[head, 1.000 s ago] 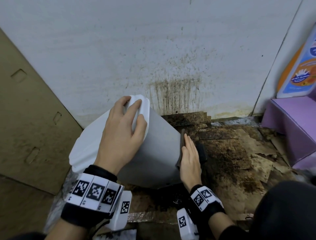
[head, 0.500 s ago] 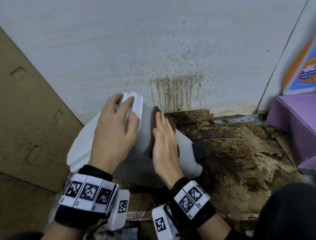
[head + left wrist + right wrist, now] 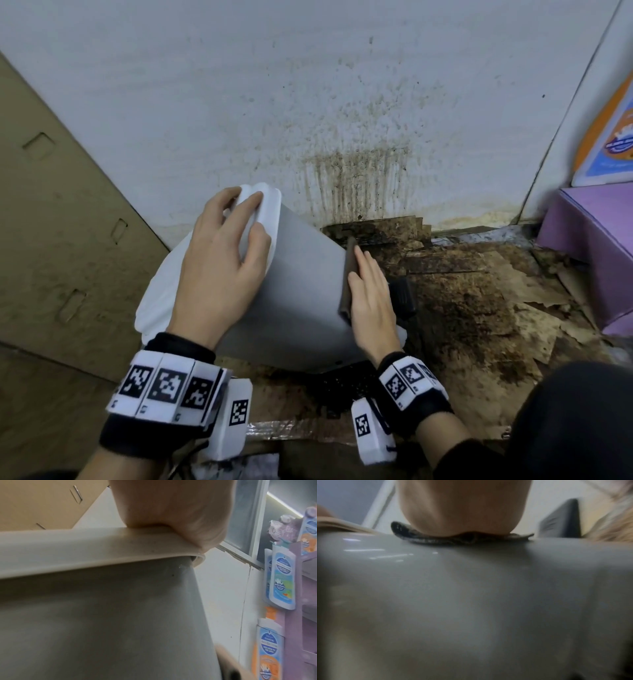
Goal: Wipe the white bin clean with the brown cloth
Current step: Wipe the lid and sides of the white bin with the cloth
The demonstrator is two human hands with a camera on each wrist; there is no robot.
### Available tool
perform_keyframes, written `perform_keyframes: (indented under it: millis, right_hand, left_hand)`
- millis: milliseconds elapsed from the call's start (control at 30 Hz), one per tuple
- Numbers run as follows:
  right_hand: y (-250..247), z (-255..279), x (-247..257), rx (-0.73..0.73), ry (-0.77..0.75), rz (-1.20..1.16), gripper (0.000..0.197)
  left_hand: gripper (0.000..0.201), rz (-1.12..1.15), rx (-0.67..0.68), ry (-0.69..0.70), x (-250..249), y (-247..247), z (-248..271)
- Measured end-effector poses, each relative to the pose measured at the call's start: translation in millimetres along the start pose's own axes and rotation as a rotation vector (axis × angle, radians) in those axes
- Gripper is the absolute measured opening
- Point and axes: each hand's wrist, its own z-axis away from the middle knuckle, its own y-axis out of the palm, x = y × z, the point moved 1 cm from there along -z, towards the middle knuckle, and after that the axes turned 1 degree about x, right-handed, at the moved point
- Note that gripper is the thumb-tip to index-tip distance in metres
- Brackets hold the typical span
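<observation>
The white bin (image 3: 301,294) stands tilted to the left on a stained floor, its lid (image 3: 260,212) toward the wall. My left hand (image 3: 222,267) grips the lid rim from above, fingers curled over its edge; the left wrist view shows the palm on the rim (image 3: 102,545). My right hand (image 3: 371,298) lies flat with straight fingers against the bin's right side, pressing the brown cloth (image 3: 347,284) onto it. In the right wrist view the cloth (image 3: 462,538) is squeezed between palm and bin wall (image 3: 471,601). Most of the cloth is hidden under the hand.
The bin stands close to a white wall with brown drip stains (image 3: 356,178). A brown cardboard panel (image 3: 61,240) leans at left. A purple display stand (image 3: 596,246) with lotion bottles (image 3: 281,580) is at right. Dirty torn cardboard (image 3: 472,301) covers the floor; a dark pedal (image 3: 404,298) sits beside the bin.
My right hand slid the cloth from the bin's upper front face back down to its right side. The left hand kept its grip on the lid.
</observation>
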Motion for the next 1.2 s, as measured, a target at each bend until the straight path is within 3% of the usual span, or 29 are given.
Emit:
perform_keyframes:
  millis: [167,367,633,800,1033,1200]
  right_hand:
    - [-2,3,-3,-0.013,0.066,-0.016,0.058]
    - [5,3,31,0.008,0.063,-0.041,0.065]
    - [16,3,115,0.150,-0.226,-0.135,0.057]
    - [15,5,93,0.067,-0.350,-0.061,0.053]
    - [4,17,-3,-0.060,-0.033,0.005,0.056]
    - [4,9,-6,-0.057,0.043,0.005,0.061]
  left_hand:
    - [0.054,-0.030,0.009,0.014,-5,2,1]
    - [0.053,-0.074,0.003,0.012,-3,1,3]
    - [0.051,-0.071,0.010,0.046,-13,5,5]
    - [0.055,-0.048,0.024,0.044,-8,4,3]
    - [0.054,-0.009,0.007,0.022,2,-2,2]
    - [0.055,-0.044,-0.005,0.022,4,1,-3]
